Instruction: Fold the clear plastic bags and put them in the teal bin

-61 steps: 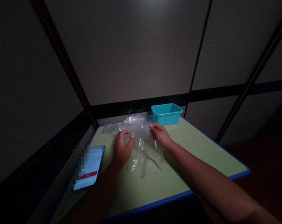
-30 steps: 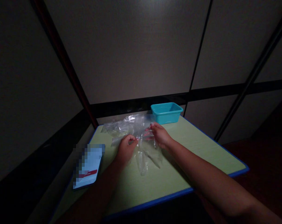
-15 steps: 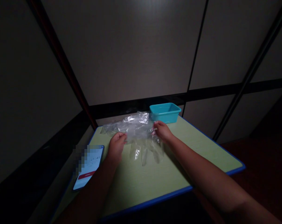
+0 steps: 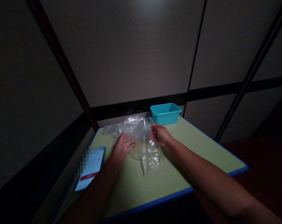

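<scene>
A clear disposable plastic glove (image 4: 144, 151) hangs crumpled between my hands, its finger parts pointing down toward the table. My right hand (image 4: 160, 134) grips its right edge, with the fingertips partly behind the film. On the other side, my left hand (image 4: 123, 147) has its fingers apart and lies against the film, not closed on it. Behind, more crumpled clear plastic (image 4: 122, 127) spreads over the far left of the table; where it ends and the glove begins is hard to tell.
A turquoise plastic basket (image 4: 166, 118) stands at the table's back edge, beyond my right hand. A phone (image 4: 90, 169) with a lit screen lies at the left, beside my left forearm. The green table (image 4: 141, 196) has a blue edge, and panelled doors (image 4: 136, 62) rise behind it.
My left hand has opened from a pinch and moved slightly right. The glove's finger parts, spread out before, are now bunched and hang lower. My right hand stays at the glove's right edge.
</scene>
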`<state>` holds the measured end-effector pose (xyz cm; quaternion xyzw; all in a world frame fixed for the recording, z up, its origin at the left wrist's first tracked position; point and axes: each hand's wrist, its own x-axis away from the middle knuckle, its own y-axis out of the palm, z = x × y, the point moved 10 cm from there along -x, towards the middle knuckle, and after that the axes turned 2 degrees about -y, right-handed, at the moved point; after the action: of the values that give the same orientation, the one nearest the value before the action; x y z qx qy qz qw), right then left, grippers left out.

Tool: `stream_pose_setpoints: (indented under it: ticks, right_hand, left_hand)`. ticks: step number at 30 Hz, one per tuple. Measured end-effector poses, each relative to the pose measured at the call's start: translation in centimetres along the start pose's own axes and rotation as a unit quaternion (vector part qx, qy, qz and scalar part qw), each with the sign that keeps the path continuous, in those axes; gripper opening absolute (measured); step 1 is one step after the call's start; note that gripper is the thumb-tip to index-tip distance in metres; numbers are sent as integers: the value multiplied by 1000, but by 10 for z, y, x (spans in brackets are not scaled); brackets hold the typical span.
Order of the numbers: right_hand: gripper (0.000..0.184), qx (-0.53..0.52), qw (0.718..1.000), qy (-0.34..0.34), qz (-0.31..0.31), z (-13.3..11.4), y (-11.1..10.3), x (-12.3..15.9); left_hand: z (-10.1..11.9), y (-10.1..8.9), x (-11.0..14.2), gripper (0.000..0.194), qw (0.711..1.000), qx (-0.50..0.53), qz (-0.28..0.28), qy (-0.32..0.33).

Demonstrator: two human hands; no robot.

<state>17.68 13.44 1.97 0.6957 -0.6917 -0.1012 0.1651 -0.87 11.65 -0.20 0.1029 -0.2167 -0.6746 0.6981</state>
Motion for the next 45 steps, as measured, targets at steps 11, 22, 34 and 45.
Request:
stream_pose_setpoints:
  ticks: [11, 22, 34, 45]
  right_hand:
    - [10, 10, 1000, -15, 2, -2, 4, 0]
    - [15, -56, 994, -45, -77, -13, 21, 9]
    - [15, -82, 986, -18, -144, -9, 35, 16]
    - [14, -3, 993, -15, -115, 0, 27, 9]
  left_hand:
    - [1, 11, 5, 35, 979, -187, -9, 74]
    - [-5, 39, 16, 55, 966, -190, -123, 128]
    - [-2, 48, 20, 53, 966, -156, -152, 138]
    - [2, 30, 19, 40, 987, -115, -55, 98]
